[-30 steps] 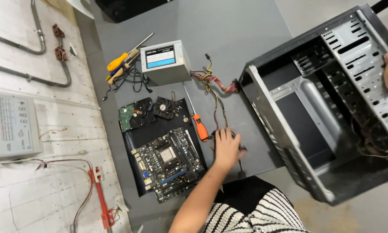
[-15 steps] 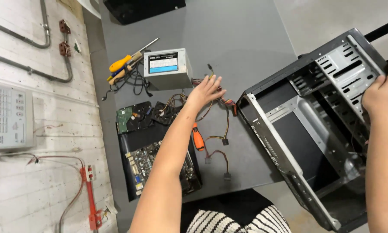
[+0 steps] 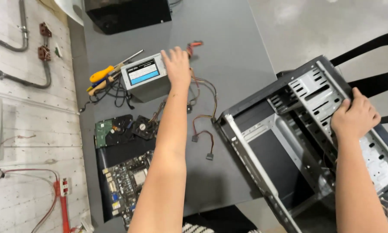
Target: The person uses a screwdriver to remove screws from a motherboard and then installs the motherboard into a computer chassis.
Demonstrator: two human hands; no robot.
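Near the top centre of the frame, the person's left hand [image 3: 176,64] lies flat with its fingers spread on the right end of a grey power supply box [image 3: 144,77], resting on it rather than closed around it. The box sits on the grey table [image 3: 237,51], and its bundle of coloured cables [image 3: 202,112] trails down toward the middle of the frame. At the right, the right hand [image 3: 353,117] is clamped on the upper metal frame of an open computer case [image 3: 302,142], which stands tilted at the table's edge. Left of the box lie screwdrivers with yellow and orange handles [image 3: 103,77]. Below it, at the lower left, sit a hard drive [image 3: 112,129], a small fan [image 3: 143,127] and a motherboard [image 3: 127,185] on a black mat.
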